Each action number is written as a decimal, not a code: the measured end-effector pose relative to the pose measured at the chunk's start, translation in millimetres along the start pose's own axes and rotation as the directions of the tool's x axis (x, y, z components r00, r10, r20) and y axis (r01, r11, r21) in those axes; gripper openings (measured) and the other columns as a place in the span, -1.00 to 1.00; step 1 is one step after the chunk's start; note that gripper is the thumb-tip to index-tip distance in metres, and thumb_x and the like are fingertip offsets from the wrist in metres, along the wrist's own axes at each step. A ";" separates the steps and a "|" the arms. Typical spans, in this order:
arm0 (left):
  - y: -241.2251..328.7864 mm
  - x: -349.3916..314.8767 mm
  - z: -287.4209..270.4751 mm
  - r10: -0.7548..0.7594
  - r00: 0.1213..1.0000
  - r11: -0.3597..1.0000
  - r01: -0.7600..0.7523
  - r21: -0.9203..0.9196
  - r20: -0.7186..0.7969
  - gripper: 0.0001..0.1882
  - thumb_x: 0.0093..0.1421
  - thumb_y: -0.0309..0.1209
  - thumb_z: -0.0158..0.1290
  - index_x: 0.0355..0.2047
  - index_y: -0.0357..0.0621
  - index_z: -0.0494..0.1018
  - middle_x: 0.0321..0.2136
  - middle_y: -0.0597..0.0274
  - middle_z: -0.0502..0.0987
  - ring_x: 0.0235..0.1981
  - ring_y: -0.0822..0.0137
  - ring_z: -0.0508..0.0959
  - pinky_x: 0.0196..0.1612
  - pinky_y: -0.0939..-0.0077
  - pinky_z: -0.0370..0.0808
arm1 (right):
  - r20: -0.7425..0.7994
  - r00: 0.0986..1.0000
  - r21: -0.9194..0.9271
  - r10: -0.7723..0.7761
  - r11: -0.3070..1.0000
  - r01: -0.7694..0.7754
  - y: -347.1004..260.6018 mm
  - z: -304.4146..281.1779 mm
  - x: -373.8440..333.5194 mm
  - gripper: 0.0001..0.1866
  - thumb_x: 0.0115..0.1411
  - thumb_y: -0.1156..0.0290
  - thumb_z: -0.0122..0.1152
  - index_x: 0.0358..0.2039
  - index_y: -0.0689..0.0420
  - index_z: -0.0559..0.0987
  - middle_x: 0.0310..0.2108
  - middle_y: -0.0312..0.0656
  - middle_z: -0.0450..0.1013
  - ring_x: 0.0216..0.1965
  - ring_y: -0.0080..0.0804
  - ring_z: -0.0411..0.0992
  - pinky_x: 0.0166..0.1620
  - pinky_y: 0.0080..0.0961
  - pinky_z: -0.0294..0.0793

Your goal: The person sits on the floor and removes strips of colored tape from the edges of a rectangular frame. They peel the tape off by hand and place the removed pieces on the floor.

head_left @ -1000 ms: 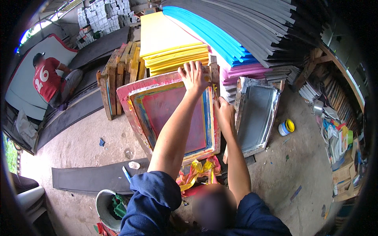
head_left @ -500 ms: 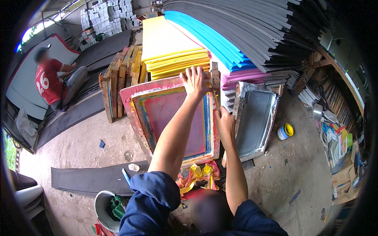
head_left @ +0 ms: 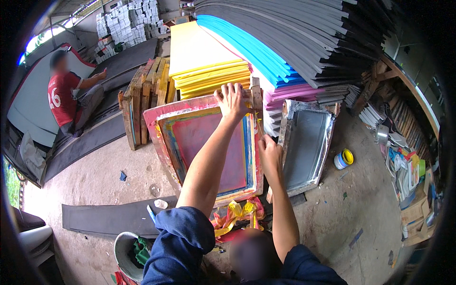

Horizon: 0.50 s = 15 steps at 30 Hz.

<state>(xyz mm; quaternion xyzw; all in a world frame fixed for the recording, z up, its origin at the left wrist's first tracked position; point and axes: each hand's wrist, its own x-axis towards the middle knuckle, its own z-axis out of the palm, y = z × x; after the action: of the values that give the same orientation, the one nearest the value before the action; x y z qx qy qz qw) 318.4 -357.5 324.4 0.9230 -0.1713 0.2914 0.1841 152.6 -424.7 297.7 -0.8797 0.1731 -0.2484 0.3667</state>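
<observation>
A paint-stained wooden screen-printing frame (head_left: 161, 154) stands tilted before me, its mesh reddish purple with blue and yellow smears round it. My left hand (head_left: 232, 102) is hooked over its top edge near the upper right corner, fingers bent and gripping the wood. Beside the frame's right edge, my right hand (head_left: 270, 151) is closed in a fist. What it holds, if anything, is hidden by the fingers. A second frame with grey mesh (head_left: 306, 145) leans just right of that hand. Crumpled red and yellow cloth or sheet (head_left: 240, 216) lies below the first frame.
Behind the frames rise stacks of yellow sheets (head_left: 209, 78), blue sheets (head_left: 251, 45) and black sheets (head_left: 304, 38). More wooden frames (head_left: 145, 102) stand at left, near a seated person in red (head_left: 64, 97). A yellow-rimmed can (head_left: 344, 159) and a bucket (head_left: 126, 256) sit on the floor.
My right hand has slid slightly down along the frame's edge. My left hand keeps its hold on the top. The seated person has straightened and stretched an arm forward.
</observation>
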 end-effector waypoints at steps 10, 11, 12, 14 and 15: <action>-14.4 5.4 -3.2 -0.031 0.997 0.999 0.030 0.020 0.065 -0.06 -0.43 -0.03 0.34 -0.03 -0.10 0.18 -0.12 0.06 0.25 0.06 0.09 0.14 0.05 -0.13 0.01 | -0.071 0.988 -0.031 -0.137 0.990 0.135 -3.6 4.1 23.7 -0.85 0.16 0.36 -0.05 -0.41 0.18 0.40 -0.57 0.13 0.37 -0.49 0.06 0.40 -0.48 -0.15 0.32; -16.6 7.3 -1.2 -0.031 0.997 0.999 0.028 0.036 0.076 0.00 -0.45 0.02 0.34 0.00 -0.12 0.15 -0.07 0.03 0.22 0.09 0.05 0.10 0.05 -0.16 0.01 | -0.158 0.960 -0.042 -0.233 0.973 0.229 -1.9 3.5 27.3 -0.85 0.17 0.38 -0.06 -0.39 0.20 0.40 -0.44 0.13 0.36 -0.39 0.04 0.39 -0.40 -0.17 0.33; -15.7 9.2 -5.5 -0.040 0.997 0.999 0.038 0.031 0.067 0.01 -0.45 0.03 0.34 0.00 -0.13 0.15 -0.06 0.02 0.22 0.09 0.05 0.10 0.05 -0.17 0.01 | -0.244 0.914 -0.059 -0.325 0.945 0.321 0.0 1.0 31.3 -0.85 0.17 0.40 -0.06 -0.37 0.22 0.41 -0.30 0.13 0.35 -0.30 0.03 0.39 -0.33 -0.20 0.35; -14.8 13.2 -14.4 -0.060 0.997 0.998 0.059 0.021 0.048 0.02 -0.45 0.05 0.33 0.01 -0.14 0.14 -0.04 0.01 0.21 0.09 0.03 0.09 0.04 -0.18 0.02 | -0.292 0.880 0.047 -0.376 0.913 0.406 8.2 5.1 47.1 -0.85 0.16 0.45 -0.03 -0.28 0.21 0.44 -0.09 0.02 0.23 -0.10 -0.05 0.28 -0.09 -0.27 0.30; -16.1 14.4 -18.2 -0.062 0.997 0.998 0.061 0.026 0.046 0.05 -0.45 0.09 0.32 0.01 -0.16 0.13 -0.04 -0.01 0.20 0.09 0.02 0.10 0.03 -0.20 0.03 | -0.329 0.840 0.060 -0.432 0.878 0.475 4.1 5.4 51.7 -0.85 0.16 0.46 -0.02 -0.28 0.22 0.44 -0.08 0.02 0.24 -0.09 -0.06 0.28 -0.07 -0.28 0.30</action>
<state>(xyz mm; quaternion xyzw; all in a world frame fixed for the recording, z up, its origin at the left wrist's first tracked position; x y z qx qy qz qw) 327.7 -338.5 343.0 0.9365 -0.1434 0.2660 0.1778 197.4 -449.6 307.4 -0.8185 -0.0037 -0.4727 0.3263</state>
